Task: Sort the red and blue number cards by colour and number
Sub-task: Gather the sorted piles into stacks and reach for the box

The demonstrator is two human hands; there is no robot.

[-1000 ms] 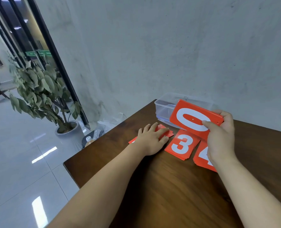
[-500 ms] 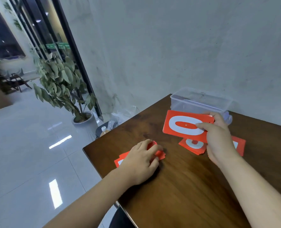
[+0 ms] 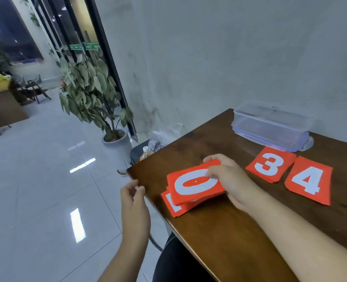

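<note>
My right hand pinches a red card with a white 0 by its right edge, low over a small pile of red cards near the table's left corner. A red pile topped by a 3 and a red card with a 4 lie side by side to the right. My left hand hangs just off the table's left edge, fingers loosely curled, holding nothing. No blue cards are in sight.
A clear plastic box stands at the back of the dark wooden table against the wall. Beyond the table's left edge are a bottle, a plastic bag and a potted plant on the tiled floor.
My right hand has carried the 0 card left and down onto the pile at the left corner. My left hand has come off that pile and moved past the table's edge.
</note>
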